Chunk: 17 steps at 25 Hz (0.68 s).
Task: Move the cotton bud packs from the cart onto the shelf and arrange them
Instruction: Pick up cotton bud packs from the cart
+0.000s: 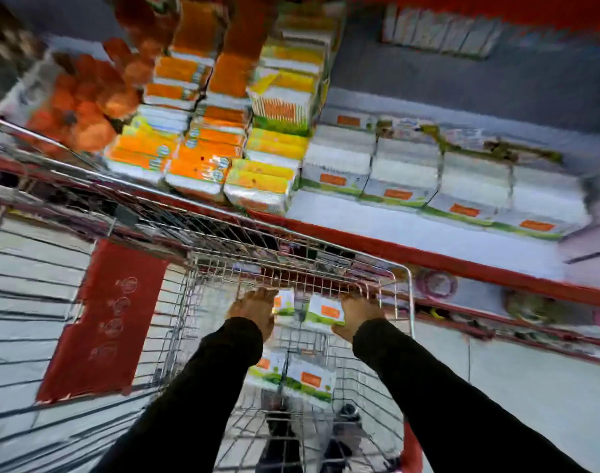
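Both my arms in black sleeves reach down into the wire cart [402, 302]. My left hand [254, 310] grips a white-and-green cotton bud pack [284, 302] at its left side. My right hand [358, 314] holds a second pack [325, 312] with an orange label. Two more packs [307, 378] lie lower in the cart basket. On the shelf [411, 233] above, a row of the same white packs [438, 186] stands toward the right. The frame is blurred by motion.
Orange and yellow packs [203, 155] are stacked on the shelf's left part, with orange bags [83, 107] further left. A red shelf edge [462, 264] runs just beyond the cart. A red sign [104, 319] hangs on a wire cart at left.
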Each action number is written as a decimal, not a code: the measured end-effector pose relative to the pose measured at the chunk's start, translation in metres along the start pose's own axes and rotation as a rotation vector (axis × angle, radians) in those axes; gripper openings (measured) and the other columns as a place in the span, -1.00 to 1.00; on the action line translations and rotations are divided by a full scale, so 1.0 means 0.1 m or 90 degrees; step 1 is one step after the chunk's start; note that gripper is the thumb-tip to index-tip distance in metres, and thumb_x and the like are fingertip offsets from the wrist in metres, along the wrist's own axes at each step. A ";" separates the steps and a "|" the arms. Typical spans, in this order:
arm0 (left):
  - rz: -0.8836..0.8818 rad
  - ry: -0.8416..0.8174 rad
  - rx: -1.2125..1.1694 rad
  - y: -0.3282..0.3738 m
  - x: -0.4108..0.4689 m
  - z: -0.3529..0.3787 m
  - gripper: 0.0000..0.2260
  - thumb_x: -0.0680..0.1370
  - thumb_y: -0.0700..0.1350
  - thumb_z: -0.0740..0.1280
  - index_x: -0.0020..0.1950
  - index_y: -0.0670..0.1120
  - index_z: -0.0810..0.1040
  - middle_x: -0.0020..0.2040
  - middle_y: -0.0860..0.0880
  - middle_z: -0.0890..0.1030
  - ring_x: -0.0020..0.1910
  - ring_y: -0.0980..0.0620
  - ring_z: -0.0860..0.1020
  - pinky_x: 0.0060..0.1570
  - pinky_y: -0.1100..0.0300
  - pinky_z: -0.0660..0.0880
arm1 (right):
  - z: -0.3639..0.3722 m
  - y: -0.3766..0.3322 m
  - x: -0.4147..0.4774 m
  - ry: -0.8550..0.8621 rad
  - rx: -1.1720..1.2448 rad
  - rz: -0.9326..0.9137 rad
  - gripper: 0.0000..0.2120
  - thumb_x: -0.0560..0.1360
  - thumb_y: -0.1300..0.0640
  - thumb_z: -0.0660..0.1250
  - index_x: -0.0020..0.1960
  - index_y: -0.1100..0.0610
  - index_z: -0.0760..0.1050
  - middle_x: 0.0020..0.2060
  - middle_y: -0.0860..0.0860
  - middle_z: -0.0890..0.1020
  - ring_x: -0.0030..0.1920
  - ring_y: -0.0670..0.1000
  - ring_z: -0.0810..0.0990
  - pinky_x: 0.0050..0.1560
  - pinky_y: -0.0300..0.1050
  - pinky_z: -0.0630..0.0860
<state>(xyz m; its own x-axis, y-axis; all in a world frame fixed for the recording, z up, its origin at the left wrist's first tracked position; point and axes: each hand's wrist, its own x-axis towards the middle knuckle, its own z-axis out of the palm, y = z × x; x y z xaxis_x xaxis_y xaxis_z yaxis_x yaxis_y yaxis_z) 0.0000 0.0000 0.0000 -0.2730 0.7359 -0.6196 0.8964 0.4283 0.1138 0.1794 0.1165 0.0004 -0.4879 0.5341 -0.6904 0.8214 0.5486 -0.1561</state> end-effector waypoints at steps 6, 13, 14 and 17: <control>0.006 -0.100 0.110 -0.17 0.78 0.45 -0.18 0.56 0.06 0.35 0.62 -0.10 -0.12 0.62 -0.11 0.01 0.59 -0.14 0.08 0.55 -0.03 0.10 | 0.38 0.11 0.63 -0.036 -0.008 0.027 -0.32 0.45 -0.08 0.44 0.42 0.22 0.31 0.35 0.19 0.43 0.35 0.21 0.43 0.29 0.00 0.43; 0.026 -0.066 0.014 -0.22 0.83 0.51 -0.31 0.44 -0.03 0.50 0.40 -0.15 0.18 0.37 -0.17 0.44 0.30 -0.18 0.49 0.22 -0.03 0.53 | 0.42 0.13 0.73 -0.029 0.034 0.004 -0.38 0.40 0.09 0.52 0.32 0.18 0.28 0.17 0.14 0.58 0.15 0.15 0.59 -0.11 -0.11 0.46; 0.031 -0.066 0.001 -0.21 0.79 0.49 -0.33 0.45 -0.05 0.49 0.40 -0.15 0.18 0.30 -0.17 0.50 0.23 -0.18 0.54 0.13 -0.03 0.56 | 0.42 0.13 0.70 -0.022 0.035 0.003 -0.43 0.43 0.10 0.51 0.30 0.17 0.29 0.14 0.14 0.60 0.11 0.15 0.60 -0.14 -0.13 0.41; 0.037 -0.050 0.011 -0.16 0.61 0.41 -0.36 0.53 -0.10 0.42 0.48 -0.16 0.15 0.20 -0.17 0.59 0.12 -0.18 0.61 0.07 -0.01 0.60 | 0.37 0.15 0.54 0.017 0.056 0.006 -0.61 0.46 0.13 0.48 0.22 0.12 0.44 0.14 0.12 0.62 0.11 0.14 0.61 -0.07 -0.14 0.43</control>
<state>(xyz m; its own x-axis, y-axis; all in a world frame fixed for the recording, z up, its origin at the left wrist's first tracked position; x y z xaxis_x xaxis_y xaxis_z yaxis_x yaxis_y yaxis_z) -0.0172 0.0165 -0.0711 -0.1929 0.7157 -0.6713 0.9161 0.3763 0.1380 0.1762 0.1290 -0.0654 -0.4868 0.5562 -0.6736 0.8483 0.4851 -0.2125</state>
